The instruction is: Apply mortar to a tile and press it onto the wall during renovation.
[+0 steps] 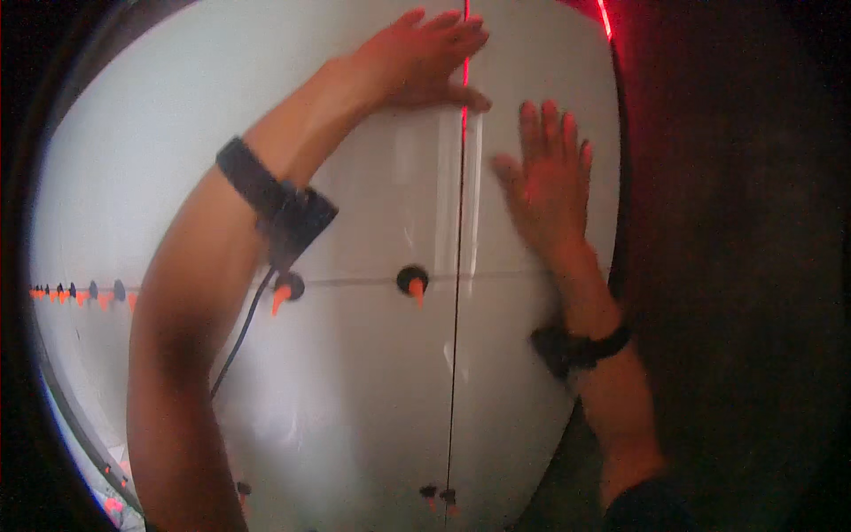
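Observation:
Large pale, glossy panels that look like tiles [372, 204] fill most of the view, with a dark narrow joint [457, 310] between them. My left hand [417, 58] reaches across at the top, open, its fingers lying over the joint and a red laser line [465, 124]. To its right and lower, my right hand [551, 182] is open too, palm toward the narrower right-hand tile [519, 301], fingers pointing up. Neither hand holds anything. Both appear to rest flat on the surface, though blur hides the exact contact.
Black round spacers with orange tips, one [413, 280] near the middle, follow a cross joint; several more [93, 291] run off left. Others sit at the bottom [429, 491]. Each forearm wears a black strapped device [301, 222], the left with a cable [241, 332]. A dark surface [727, 248] borders the right.

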A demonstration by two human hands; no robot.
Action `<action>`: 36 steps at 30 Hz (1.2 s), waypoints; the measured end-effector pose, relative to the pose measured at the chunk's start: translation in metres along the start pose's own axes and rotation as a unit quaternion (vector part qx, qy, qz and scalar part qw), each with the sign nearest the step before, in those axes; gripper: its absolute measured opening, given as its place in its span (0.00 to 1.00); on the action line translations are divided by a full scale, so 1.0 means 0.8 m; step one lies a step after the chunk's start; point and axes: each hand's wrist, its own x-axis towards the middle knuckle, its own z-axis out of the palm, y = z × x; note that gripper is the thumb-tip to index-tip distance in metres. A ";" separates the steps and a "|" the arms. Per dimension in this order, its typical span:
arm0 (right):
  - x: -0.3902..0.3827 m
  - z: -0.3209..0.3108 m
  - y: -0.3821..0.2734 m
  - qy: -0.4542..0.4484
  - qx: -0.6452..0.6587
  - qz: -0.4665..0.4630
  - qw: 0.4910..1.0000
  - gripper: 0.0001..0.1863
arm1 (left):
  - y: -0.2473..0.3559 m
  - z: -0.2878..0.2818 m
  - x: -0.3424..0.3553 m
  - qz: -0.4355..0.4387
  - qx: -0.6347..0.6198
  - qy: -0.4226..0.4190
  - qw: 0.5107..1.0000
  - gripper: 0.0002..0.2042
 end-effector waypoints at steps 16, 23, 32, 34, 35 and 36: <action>0.045 0.012 0.088 0.037 0.037 0.031 0.998 0.36 | -0.022 0.008 0.023 -0.018 -0.013 0.044 0.999 0.46; 0.061 0.013 0.108 0.127 -0.006 0.029 0.992 0.38 | -0.013 -0.009 0.030 -0.016 -0.006 -0.011 1.000 0.47; 0.076 0.035 0.138 0.051 0.153 -0.066 0.985 0.37 | -0.032 0.011 0.029 -0.001 0.003 -0.007 1.000 0.44; 0.072 0.019 0.164 0.011 0.198 -0.063 0.978 0.34 | -0.012 0.000 0.034 -0.002 -0.016 -0.046 0.999 0.45; 0.069 0.014 0.176 0.054 0.201 -0.064 0.976 0.34 | -0.005 0.000 0.038 -0.008 -0.010 -0.080 0.997 0.46; 0.075 0.016 0.158 0.112 0.235 -0.077 0.963 0.35 | -0.018 -0.017 0.019 -0.022 0.003 -0.094 0.995 0.46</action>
